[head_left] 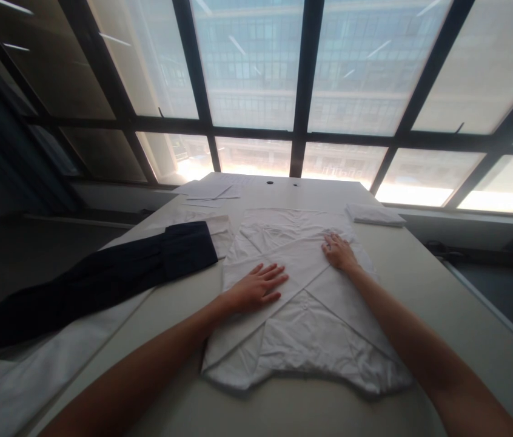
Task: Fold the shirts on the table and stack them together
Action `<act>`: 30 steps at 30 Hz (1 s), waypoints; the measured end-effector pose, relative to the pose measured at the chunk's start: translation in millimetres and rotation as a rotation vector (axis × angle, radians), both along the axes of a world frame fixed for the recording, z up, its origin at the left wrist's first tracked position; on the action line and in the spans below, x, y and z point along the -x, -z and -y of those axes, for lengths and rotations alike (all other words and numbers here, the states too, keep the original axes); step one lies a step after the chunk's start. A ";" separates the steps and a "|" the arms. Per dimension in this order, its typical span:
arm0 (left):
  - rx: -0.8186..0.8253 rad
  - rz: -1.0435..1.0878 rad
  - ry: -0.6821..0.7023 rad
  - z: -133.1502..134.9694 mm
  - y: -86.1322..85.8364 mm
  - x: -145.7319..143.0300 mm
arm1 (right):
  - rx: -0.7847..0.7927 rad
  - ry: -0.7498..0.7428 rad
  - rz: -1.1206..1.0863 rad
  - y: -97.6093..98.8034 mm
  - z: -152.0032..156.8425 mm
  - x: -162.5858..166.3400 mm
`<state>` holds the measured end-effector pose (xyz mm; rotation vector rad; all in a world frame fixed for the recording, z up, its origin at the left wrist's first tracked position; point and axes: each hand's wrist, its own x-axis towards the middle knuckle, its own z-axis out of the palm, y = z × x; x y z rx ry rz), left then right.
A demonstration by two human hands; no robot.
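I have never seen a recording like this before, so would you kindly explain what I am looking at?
There is no machine here: these are a person's own bare hands. The single picture comes from a camera worn on the head, looking forward and down, so the forearms reach in from the bottom.

On the pale table lies a white garment with parts folded across it. The left hand lies spread on it; the right hand rests farther up with bent fingers, and whether it grips the fabric is hard to tell.

To the left is dark cloth over white fabric. Papers and a folded white cloth lie farther back, before large windows.
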<state>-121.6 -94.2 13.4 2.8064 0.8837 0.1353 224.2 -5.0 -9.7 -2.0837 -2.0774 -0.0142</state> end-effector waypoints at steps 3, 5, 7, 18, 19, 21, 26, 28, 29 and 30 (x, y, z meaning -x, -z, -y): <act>-0.002 0.018 0.006 -0.8 1.4 0.1 | 0.010 -0.001 0.004 -0.5 1.2 1.0; -0.002 0.026 0.011 -1.6 2.7 0.2 | 0.018 0.010 0.011 -1.4 3.7 2.9; 0.002 0.026 0.013 -2.2 3.6 0.4 | 0.027 0.070 0.032 -3.1 7.2 6.5; -0.043 0.031 0.023 -2.4 6.1 1.0 | -0.074 -0.382 0.020 -24.4 44.5 111.7; -0.051 0.029 0.025 -2.3 6.1 0.8 | -0.060 -0.445 -0.002 -24.1 48.8 123.6; -0.064 0.031 0.026 -1.7 5.7 0.4 | -0.023 -0.490 -0.037 -22.2 54.7 139.7; -0.063 0.047 0.029 -1.0 5.2 -0.5 | 0.016 -0.431 -0.070 -15.8 54.6 140.9; -0.058 0.046 0.029 -1.5 5.9 -0.5 | 0.017 -0.427 -0.071 -14.2 52.6 137.5; -0.057 0.043 0.027 -1.8 6.3 -0.5 | 0.018 -0.428 -0.073 -13.5 51.8 136.5; -0.057 0.038 0.024 -2.0 6.7 -0.4 | 0.017 -0.430 -0.077 -12.8 51.3 136.1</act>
